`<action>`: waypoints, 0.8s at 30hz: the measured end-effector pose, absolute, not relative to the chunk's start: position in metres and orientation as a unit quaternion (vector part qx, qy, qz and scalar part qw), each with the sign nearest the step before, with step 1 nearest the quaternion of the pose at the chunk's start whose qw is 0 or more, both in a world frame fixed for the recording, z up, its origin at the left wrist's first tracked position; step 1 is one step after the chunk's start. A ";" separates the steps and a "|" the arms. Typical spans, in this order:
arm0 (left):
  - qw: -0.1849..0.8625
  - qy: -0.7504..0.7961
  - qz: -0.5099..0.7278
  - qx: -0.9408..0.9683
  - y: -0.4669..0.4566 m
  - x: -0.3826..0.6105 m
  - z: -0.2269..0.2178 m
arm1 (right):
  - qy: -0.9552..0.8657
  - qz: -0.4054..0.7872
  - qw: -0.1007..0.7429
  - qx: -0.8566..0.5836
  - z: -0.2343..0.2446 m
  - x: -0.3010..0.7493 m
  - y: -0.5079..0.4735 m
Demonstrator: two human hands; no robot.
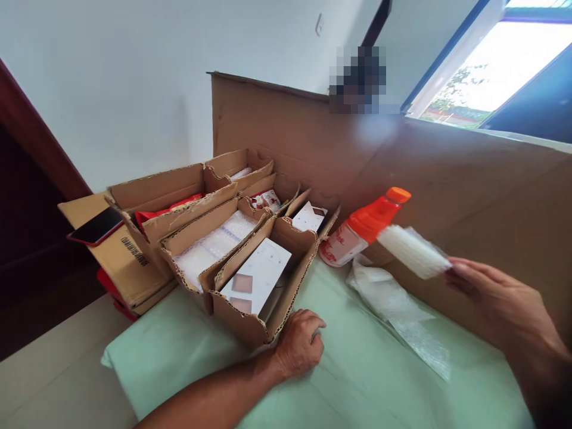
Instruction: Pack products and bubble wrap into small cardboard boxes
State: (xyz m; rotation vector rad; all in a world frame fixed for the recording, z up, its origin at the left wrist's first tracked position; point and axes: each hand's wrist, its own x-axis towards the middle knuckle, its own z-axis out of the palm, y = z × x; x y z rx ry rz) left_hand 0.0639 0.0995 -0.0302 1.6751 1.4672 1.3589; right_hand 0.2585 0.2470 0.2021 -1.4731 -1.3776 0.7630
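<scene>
In my right hand [496, 292] is a small flat packet of bubble wrap [413, 251], pinched at one end between thumb and fingers and raised above the table. A loose clear plastic sheet [397, 304], which looks like more wrap, lies below it. My left hand [301, 342] rests on the green table cover [357, 369] with its fingers curled in and nothing visible in them. It is close beside the front cardboard box [243, 319], which holds white printed cartons [263, 271]. An orange-capped bottle [361, 229] leans near the cardboard panel.
Several open cardboard bins stand together at left; one has bubble-wrapped items [218, 238], another red packets [172, 207]. A phone [96, 226] lies on a cardboard flap [127, 262]. A tall cardboard panel [286, 125] borders the table's back; a blurred person [357, 80] shows beyond it.
</scene>
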 end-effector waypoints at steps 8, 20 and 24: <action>0.253 0.544 0.499 0.625 0.103 0.064 -0.033 | -0.758 0.219 0.309 -0.531 0.216 0.190 0.235; 0.269 0.523 0.512 0.626 0.108 0.066 -0.047 | -0.964 -0.070 -0.207 -0.149 0.208 -0.129 0.160; 0.270 0.522 0.521 0.619 0.106 0.064 -0.049 | -0.977 -0.035 -0.193 -0.085 0.202 -0.133 0.165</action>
